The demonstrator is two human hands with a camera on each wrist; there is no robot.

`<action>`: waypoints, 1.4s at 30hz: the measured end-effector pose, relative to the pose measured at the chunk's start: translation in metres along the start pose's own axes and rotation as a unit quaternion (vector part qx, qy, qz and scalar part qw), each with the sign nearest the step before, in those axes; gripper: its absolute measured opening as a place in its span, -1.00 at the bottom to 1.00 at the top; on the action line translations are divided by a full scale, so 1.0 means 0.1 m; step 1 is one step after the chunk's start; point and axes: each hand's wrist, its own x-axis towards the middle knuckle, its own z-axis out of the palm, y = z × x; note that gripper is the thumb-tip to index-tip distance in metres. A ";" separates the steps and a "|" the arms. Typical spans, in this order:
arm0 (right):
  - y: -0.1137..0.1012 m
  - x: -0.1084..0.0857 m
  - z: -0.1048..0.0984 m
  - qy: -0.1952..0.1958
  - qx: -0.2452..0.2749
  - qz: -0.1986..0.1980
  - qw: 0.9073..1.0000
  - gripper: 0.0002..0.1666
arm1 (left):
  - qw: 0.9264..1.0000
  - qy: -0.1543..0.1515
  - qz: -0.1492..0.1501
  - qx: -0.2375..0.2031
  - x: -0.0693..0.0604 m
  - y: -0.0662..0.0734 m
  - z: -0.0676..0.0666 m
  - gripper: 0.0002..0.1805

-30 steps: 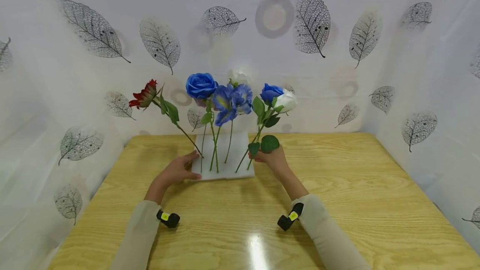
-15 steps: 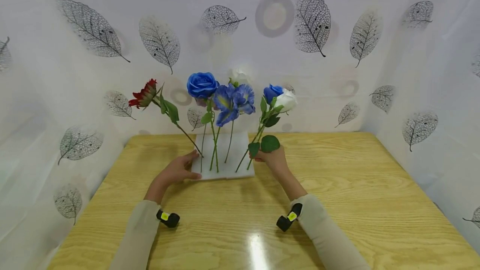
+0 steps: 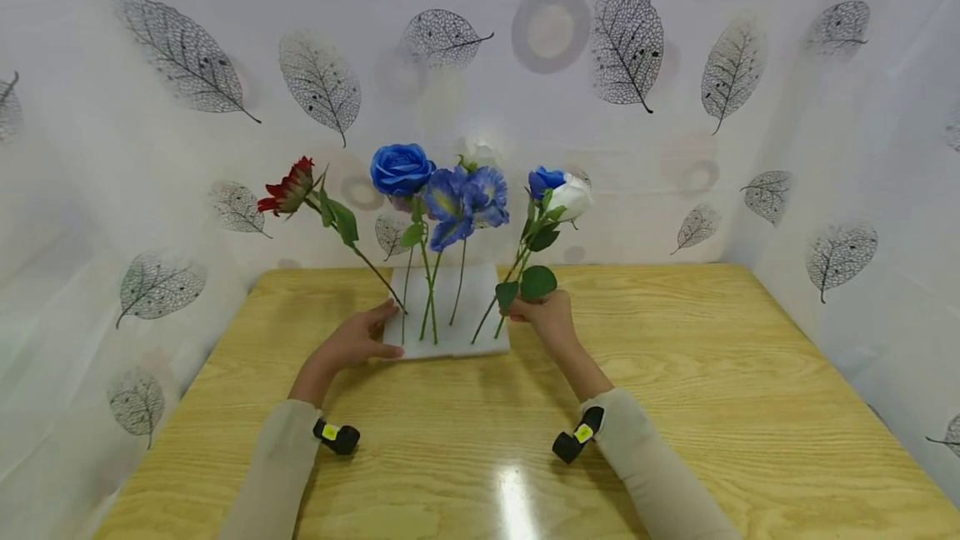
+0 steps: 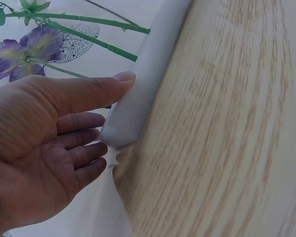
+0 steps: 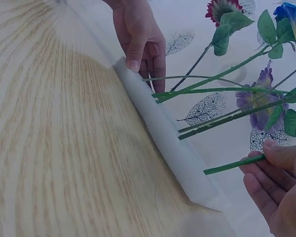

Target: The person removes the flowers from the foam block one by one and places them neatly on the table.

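A white foam board lies at the back of the table with several artificial flowers stuck in it. My left hand is at its left end, thumb on the front corner and fingertips against the end, lying loosely. My right hand pinches a green rose stem between thumb and finger at the board's right end; the stem's lower end meets the foam. Above this hand are a white rose and a small blue rose; leaves partly hide which one the pinched stem bears.
A red flower leans out to the left. Mid-board stand a large blue rose, a blue-purple iris and a white bloom behind. The wooden table ends at a leaf-print curtain.
The blue rose head above my right hand has shifted slightly right, and the white rose slightly left. Both hands stay nearly in place.
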 end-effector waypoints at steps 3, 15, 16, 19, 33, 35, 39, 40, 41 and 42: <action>0.01 0.02 0.01 -0.003 0.014 -0.004 1.000 -0.90 | 1.000 0.000 0.002 0.004 0.01 -0.01 0.00 -0.03; -0.02 0.00 0.07 -0.076 -0.003 -0.003 0.997 -0.75 | 1.000 0.003 0.008 0.015 0.01 0.00 0.00 -0.03; -0.02 0.00 0.07 -0.085 -0.016 0.000 0.996 -0.76 | 1.000 0.004 0.009 0.016 0.01 0.00 0.00 -0.03; 0.00 -0.02 0.07 -0.109 -0.060 0.000 0.992 -0.82 | 1.000 0.005 0.005 0.013 0.00 0.00 0.00 -0.03; 0.13 -0.07 0.11 -0.114 -0.194 -0.058 0.973 -0.82 | 1.000 0.004 0.005 0.015 0.01 -0.03 0.00 -0.02; 0.12 -0.08 0.12 -0.114 -0.208 -0.057 0.970 -0.81 | 1.000 0.003 0.004 0.015 0.01 -0.03 0.01 -0.03; 0.10 -0.10 0.14 -0.115 -0.229 -0.056 0.965 -0.80 | 1.000 0.002 0.005 0.011 0.02 -0.03 0.01 -0.03; 0.09 -0.10 0.14 -0.116 -0.233 -0.056 0.964 -0.80 | 1.000 0.002 0.005 0.009 0.02 -0.03 0.01 -0.03; 0.08 -0.11 0.14 -0.118 -0.232 -0.060 0.964 -0.79 | 1.000 0.002 0.008 0.012 0.02 -0.03 0.01 -0.03; 0.07 -0.11 0.14 -0.122 -0.229 -0.063 0.964 -0.79 | 1.000 0.003 0.008 0.012 0.02 -0.03 0.01 -0.03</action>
